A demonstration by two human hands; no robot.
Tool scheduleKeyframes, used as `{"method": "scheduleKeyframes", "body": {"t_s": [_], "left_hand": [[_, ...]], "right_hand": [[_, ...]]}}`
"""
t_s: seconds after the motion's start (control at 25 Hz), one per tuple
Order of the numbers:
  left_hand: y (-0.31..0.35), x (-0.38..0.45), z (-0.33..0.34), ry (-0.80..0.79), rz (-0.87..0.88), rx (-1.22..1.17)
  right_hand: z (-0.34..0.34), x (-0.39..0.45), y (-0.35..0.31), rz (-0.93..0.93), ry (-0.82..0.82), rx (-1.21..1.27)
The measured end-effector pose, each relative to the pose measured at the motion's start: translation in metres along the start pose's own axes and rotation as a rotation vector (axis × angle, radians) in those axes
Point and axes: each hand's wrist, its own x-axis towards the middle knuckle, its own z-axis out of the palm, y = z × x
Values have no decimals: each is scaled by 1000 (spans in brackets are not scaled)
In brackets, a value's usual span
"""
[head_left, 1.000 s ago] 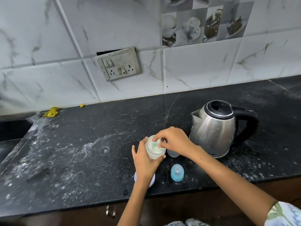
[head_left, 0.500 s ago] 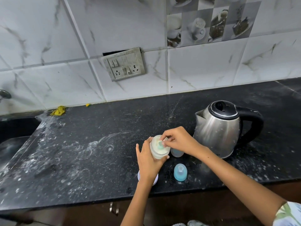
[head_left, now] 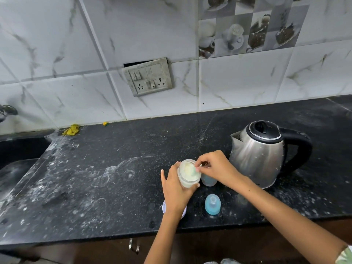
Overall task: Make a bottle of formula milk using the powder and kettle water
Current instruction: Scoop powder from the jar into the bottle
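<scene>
My left hand (head_left: 176,189) grips a clear powder jar (head_left: 187,173) with pale yellow powder, tilted toward me just above the black counter. My right hand (head_left: 213,166) pinches a small green scoop (head_left: 196,169) at the jar's mouth. Just right of the jar stands the open baby bottle (head_left: 208,181), partly hidden under my right hand. The bottle's blue cap with teat (head_left: 212,204) stands on the counter in front of it. A steel kettle (head_left: 261,153) with a black lid and handle stands at the right.
A white jar lid (head_left: 165,208) lies under my left wrist near the counter's front edge (head_left: 95,239). A sink (head_left: 17,153) is at the far left, with a tap (head_left: 7,111) above it. A yellow rag (head_left: 71,129) lies by the wall. A switch plate (head_left: 148,79) hangs on the tiles.
The camera has shifted, so everything sits further right in view. My hands stay on the jar and scoop; the scoop remains at the jar's mouth.
</scene>
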Motion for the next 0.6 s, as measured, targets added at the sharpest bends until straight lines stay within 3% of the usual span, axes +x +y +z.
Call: {"method": "scheduleKeyframes", "body": {"t_s": [0.12,0.28,0.4,0.48,0.6], "left_hand": [[0,0,-1,6,-6,-12],[0,-1,-1,7,-6,-11],[0,-2,-2,15,-9,-21],[1,-2,-2,20,-5,-24],[2,-2,-2,21,-1,-19]], "right_hand": [[1,-5,4,-77,52,-129],[2,-19,11,-328,140,-183],[0,-25,19,-380,167,-202],[0,-25,20,-356,181,-174],[-1,-21,12,-138,203,14]]}}
